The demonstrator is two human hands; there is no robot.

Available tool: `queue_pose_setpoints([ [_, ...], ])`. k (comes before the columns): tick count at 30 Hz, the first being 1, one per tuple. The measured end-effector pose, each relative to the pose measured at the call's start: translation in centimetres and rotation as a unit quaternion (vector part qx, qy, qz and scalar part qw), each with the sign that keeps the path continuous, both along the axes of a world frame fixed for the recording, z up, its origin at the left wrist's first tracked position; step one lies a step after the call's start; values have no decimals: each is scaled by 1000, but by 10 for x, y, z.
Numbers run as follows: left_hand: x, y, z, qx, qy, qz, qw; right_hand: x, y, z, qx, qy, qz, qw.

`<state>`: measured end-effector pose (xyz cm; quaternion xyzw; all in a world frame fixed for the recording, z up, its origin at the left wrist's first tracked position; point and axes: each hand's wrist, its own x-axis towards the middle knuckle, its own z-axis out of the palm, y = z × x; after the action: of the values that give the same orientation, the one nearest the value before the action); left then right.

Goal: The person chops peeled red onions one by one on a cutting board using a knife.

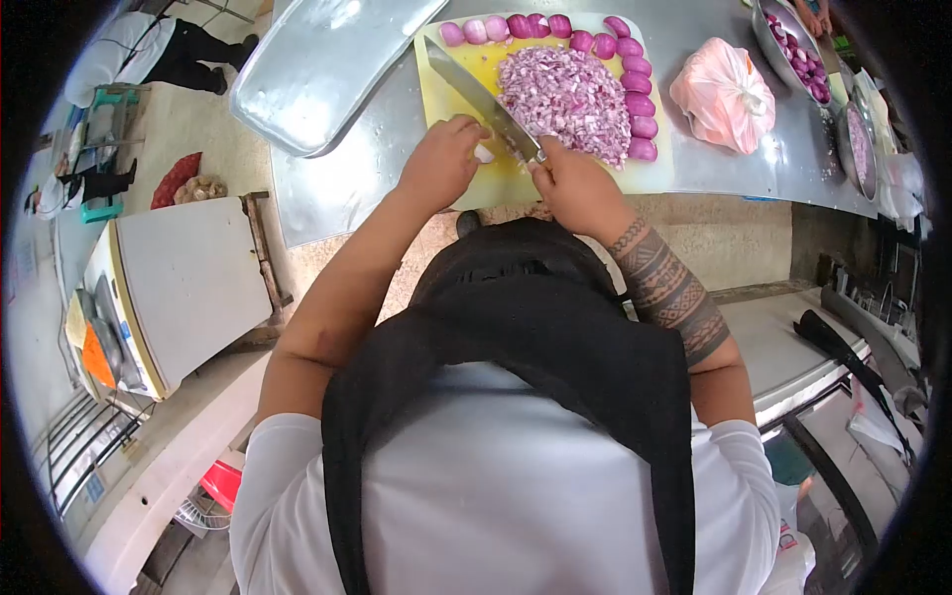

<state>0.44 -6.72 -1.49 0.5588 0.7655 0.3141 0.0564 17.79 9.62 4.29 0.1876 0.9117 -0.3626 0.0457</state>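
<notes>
The right hand (582, 188) is closed around the handle of a knife (474, 89), whose blade points far and left across the cutting board (506, 190), beside the chopped onion (565, 104). The left hand (442, 161) is at the board's near left part, its fingers bent, with a pale onion piece (483, 154) by the fingertips; I cannot tell whether it is gripped. The chopped onion lies heaped in the middle of the board, and peeled purple onions (636, 83) line the board's far and right edges. Right of the board on the metal tabletop (317, 198) sits a knotted pinkish plastic bag (722, 96), with a metal bowl (767, 42) of purple onions farther right. A metal tray (322, 69) lies to the far left.
</notes>
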Motion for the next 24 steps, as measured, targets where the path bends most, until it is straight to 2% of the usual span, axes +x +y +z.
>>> queue_pose_setpoints([
  [3,-4,8,-8,-102,-55,-23,993,5,-9,18,9,12,6,1000],
  [6,5,16,-3,-182,-63,21,981,3,-21,13,0,6,-5,1000],
  [8,6,12,-7,-172,-72,24,982,1,-33,-16,22,-5,-26,999],
  [11,4,9,-16,-154,-65,27,986,-4,-38,18,61,-54,-19,996],
  [15,5,9,-9,-204,-39,43,977,1,-50,3,61,-22,-36,997],
  [17,4,9,-9,-175,-58,37,982,-2,-47,-16,73,-13,-37,997],
  [20,3,4,-15,-161,-59,40,984,-2,-52,27,52,-36,-38,997],
  [23,1,3,-17,-147,-60,28,987,-1,-56,-13,63,-45,-50,996],
  [24,-1,4,-17,-140,-62,25,988,-3,-55,-5,64,-44,-49,996],
])
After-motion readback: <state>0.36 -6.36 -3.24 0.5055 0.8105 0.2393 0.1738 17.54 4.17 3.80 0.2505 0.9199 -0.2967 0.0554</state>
